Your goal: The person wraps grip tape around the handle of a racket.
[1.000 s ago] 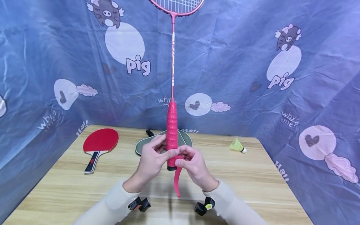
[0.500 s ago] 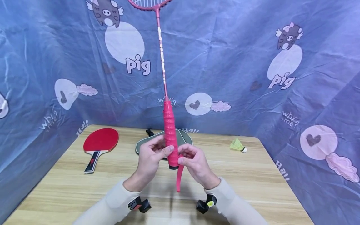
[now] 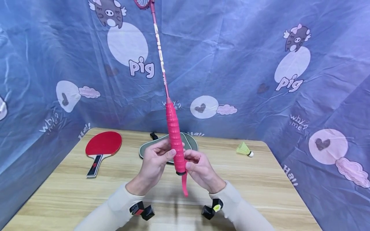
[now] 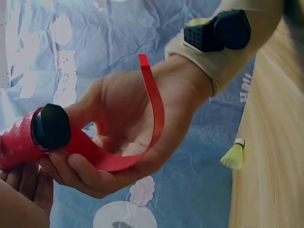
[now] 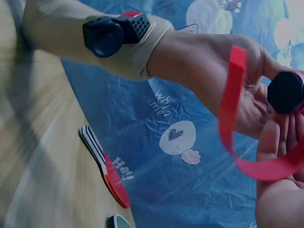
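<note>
A pink badminton racket [image 3: 174,134] is held above the table, its shaft leaning left and its head mostly out of frame. Around its handle runs red-pink grip tape [image 3: 184,186], whose loose end hangs below the butt. My left hand [image 3: 153,165] holds the lower handle between thumb and fingers. At the handle's bottom right, my right hand [image 3: 202,166] pinches the tape near where it leaves the handle. The left wrist view shows the loose tape [image 4: 156,109] curving across the right palm, beside the black butt cap [image 4: 52,126].
On the wooden table [image 3: 245,192], a red table tennis bat [image 3: 104,143] lies at the left. A grey-green case [image 3: 148,149] lies behind my hands, partly hidden. A yellow shuttlecock [image 3: 244,149] is at the back right. Blue printed cloth [image 3: 231,64] surrounds the table.
The racket has tilted left and turned about its shaft, so its head shows narrower. The handle's butt has shifted slightly right. Both hands keep their hold.
</note>
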`<state>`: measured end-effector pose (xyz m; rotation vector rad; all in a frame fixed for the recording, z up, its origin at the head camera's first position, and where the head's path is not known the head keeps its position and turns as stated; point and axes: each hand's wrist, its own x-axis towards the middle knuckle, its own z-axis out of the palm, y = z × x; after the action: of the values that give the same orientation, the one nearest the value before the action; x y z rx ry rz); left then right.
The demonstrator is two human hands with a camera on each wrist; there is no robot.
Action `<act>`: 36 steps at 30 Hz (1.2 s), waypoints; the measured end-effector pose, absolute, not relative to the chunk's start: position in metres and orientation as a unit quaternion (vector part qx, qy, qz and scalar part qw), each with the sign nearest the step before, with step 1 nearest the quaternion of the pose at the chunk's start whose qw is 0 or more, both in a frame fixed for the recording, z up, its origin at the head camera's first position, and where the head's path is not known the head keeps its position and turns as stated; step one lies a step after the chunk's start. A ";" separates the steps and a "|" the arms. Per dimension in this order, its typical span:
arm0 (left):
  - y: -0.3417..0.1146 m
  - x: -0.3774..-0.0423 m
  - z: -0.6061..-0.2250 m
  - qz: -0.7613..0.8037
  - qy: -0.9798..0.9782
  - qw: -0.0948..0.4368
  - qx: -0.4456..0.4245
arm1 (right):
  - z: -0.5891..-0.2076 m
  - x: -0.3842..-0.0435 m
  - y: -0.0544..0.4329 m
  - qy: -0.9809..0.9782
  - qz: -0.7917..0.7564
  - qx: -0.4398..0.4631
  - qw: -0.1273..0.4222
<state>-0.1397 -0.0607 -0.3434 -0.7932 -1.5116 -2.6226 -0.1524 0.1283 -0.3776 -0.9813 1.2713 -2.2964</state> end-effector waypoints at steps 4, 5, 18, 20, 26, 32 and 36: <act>-0.062 -0.140 -0.343 -0.842 -0.464 -0.018 -0.276 | -0.379 -0.152 0.129 0.408 -0.814 -0.356 0.208; -0.063 -0.139 -0.343 -0.840 -0.464 -0.022 -0.280 | -0.379 -0.152 0.129 0.400 -0.815 -0.358 0.217; -0.060 -0.136 -0.339 -0.783 -0.539 -0.019 -0.311 | -0.376 -0.146 0.126 0.395 -0.812 -0.372 0.217; -0.059 -0.135 -0.339 -0.758 -0.580 0.018 -0.298 | -0.377 -0.144 0.123 0.424 -0.811 -0.356 0.191; -0.057 -0.135 -0.339 -0.705 -0.652 0.128 -0.247 | -0.379 -0.142 0.118 0.485 -0.803 -0.325 0.117; -0.059 -0.135 -0.339 -0.702 -0.658 0.141 -0.234 | -0.382 -0.142 0.119 0.489 -0.808 -0.312 0.103; -0.060 -0.135 -0.336 -0.707 -0.659 0.131 -0.219 | -0.382 -0.144 0.120 0.477 -0.815 -0.312 0.104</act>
<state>-0.1349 -0.0597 -0.3363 -0.6369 -1.9140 -2.0541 -0.1443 0.1200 -0.3815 -0.9200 1.4082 -2.4031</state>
